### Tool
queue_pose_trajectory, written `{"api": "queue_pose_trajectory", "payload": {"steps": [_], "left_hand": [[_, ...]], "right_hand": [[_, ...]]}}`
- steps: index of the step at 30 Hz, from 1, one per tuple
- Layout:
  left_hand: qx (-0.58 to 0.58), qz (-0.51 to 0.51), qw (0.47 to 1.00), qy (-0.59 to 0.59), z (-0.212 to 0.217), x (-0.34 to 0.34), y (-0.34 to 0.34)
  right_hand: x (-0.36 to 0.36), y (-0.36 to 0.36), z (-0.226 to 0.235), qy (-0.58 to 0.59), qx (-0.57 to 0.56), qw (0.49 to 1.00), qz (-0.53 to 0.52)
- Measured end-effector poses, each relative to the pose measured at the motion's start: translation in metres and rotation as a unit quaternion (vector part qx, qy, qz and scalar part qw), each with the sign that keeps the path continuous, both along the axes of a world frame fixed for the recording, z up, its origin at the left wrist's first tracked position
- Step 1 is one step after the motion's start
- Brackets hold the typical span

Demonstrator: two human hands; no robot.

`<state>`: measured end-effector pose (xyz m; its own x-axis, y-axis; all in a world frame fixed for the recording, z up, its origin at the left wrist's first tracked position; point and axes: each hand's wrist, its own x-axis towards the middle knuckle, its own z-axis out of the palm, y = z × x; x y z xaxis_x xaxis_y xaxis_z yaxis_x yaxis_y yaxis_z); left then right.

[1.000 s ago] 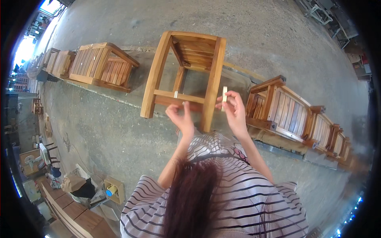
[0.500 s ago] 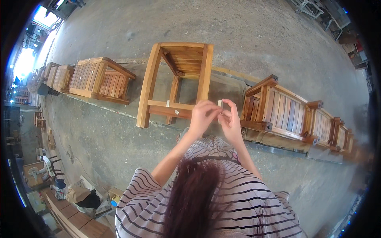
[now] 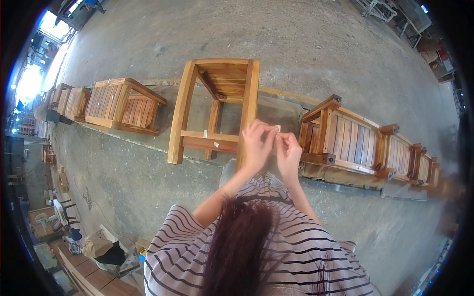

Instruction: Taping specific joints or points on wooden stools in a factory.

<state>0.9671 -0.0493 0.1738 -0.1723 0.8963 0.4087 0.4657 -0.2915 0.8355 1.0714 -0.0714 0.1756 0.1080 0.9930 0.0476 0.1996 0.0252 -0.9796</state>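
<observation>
In front of my chest, my left hand [image 3: 256, 142] and my right hand [image 3: 289, 152] meet fingertip to fingertip. Both pinch a small flat whitish piece [image 3: 279, 128], like a bit of paper or a sticker; fingers hide most of it. Just left of them stands a wooden chair or stool frame [image 3: 250, 93] with a slatted panel [image 3: 229, 89], touching or nearly touching my left hand. On its lower rail [image 3: 192, 141] are two small white bits, one on the upper edge [image 3: 205, 133] and one on the face [image 3: 216, 144].
Slatted wooden furniture [image 3: 106, 101] lines up to the left, and more pieces [image 3: 353, 140] run off to the right. Concrete floor [image 3: 296, 44] spreads beyond. At lower left are wooden boards [image 3: 98, 276] and a box with cloth [image 3: 111, 254].
My hands have drawn closer together at the fingertips, and less of the whitish piece shows. The wooden frame sits slightly lower and farther left in the view.
</observation>
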Motion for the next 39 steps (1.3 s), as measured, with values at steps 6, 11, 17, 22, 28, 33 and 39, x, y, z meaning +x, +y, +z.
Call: {"api": "queue_pose_trajectory", "payload": {"steps": [6, 11, 17, 22, 28, 33, 39], "left_hand": [[0.030, 0.141, 0.982, -0.123, -0.029, -0.053, 0.087], [-0.122, 0.022, 0.989, 0.083, -0.097, -0.087, 0.109], [-0.119, 0.030, 0.992, 0.011, -0.121, -0.082, 0.110], [-0.102, 0.011, 0.993, -0.052, -0.136, -0.083, 0.116], [-0.250, 0.005, 0.959, -0.135, -0.110, -0.093, 0.143], [-0.090, 0.124, 0.970, 0.190, -0.033, -0.046, 0.175], [-0.066, 0.059, 0.951, 0.297, -0.109, -0.034, 0.182]], "right_hand": [[0.009, -0.036, 0.001, 0.133, -0.029, 0.987, -0.086], [0.024, -0.024, 0.003, 0.133, -0.028, 0.987, -0.079], [0.024, -0.020, -0.001, 0.157, -0.028, 0.983, -0.089], [0.019, -0.017, -0.001, 0.169, -0.011, 0.983, -0.072], [0.017, -0.020, 0.001, 0.186, 0.004, 0.979, -0.078], [0.021, -0.029, -0.001, 0.170, -0.016, 0.980, -0.101], [0.024, -0.039, 0.000, 0.152, -0.016, 0.984, -0.088]]}}
